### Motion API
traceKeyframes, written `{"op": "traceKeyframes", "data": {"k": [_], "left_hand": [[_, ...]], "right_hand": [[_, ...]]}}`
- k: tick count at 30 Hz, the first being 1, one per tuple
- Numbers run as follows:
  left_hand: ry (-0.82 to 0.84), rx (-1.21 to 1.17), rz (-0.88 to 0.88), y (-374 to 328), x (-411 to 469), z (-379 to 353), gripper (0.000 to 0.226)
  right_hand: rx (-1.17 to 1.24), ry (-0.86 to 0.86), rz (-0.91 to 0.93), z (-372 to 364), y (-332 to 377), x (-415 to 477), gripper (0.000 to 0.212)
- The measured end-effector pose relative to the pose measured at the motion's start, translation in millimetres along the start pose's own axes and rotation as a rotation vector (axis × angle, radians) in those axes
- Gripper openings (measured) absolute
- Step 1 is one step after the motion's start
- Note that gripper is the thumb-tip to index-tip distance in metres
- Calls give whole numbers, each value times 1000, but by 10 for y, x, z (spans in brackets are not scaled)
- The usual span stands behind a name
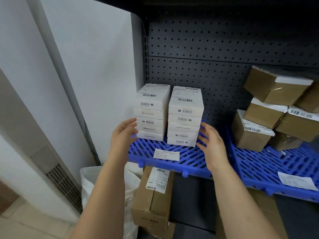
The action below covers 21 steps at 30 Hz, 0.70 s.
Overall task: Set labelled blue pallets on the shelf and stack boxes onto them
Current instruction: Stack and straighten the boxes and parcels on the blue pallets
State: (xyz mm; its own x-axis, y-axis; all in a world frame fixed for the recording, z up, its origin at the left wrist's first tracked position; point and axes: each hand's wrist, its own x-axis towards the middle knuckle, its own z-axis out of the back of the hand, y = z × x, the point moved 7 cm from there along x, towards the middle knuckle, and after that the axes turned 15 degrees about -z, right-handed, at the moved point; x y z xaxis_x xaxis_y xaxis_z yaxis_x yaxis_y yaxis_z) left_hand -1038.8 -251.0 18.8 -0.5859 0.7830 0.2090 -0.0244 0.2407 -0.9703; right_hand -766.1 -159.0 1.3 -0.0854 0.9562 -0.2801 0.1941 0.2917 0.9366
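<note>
Two stacks of flat white boxes stand side by side on a labelled blue pallet (172, 161) on the dark shelf: the left stack (151, 112) and the right stack (185, 116). My left hand (123, 135) is open with straight fingers at the left side of the left stack's lower boxes. On the other side, my right hand (213, 145) is open beside the bottom of the right stack. Neither hand holds anything. A second labelled blue pallet (276, 171) lies to the right and carries several brown cardboard boxes (269, 107) piled loosely.
A perforated dark back panel (215, 54) closes the shelf. Below the pallet stands a tall brown carton (152, 199) with a shipping label, next to a white sack (89, 180). A white wall (95, 75) and a floor vent (64, 185) are on the left.
</note>
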Motion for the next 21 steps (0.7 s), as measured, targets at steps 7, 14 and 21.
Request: {"op": "traceKeyframes", "data": {"k": [7, 14, 21], "left_hand": [[188, -15, 27, 16, 370, 41, 34], [324, -134, 53, 7, 529, -120, 23], [363, -188, 117, 181, 670, -145, 25]], "right_hand": [[38, -120, -2, -128, -61, -69, 32], [97, -195, 17, -309, -55, -171, 34], [74, -231, 9, -339, -55, -75, 32]]}}
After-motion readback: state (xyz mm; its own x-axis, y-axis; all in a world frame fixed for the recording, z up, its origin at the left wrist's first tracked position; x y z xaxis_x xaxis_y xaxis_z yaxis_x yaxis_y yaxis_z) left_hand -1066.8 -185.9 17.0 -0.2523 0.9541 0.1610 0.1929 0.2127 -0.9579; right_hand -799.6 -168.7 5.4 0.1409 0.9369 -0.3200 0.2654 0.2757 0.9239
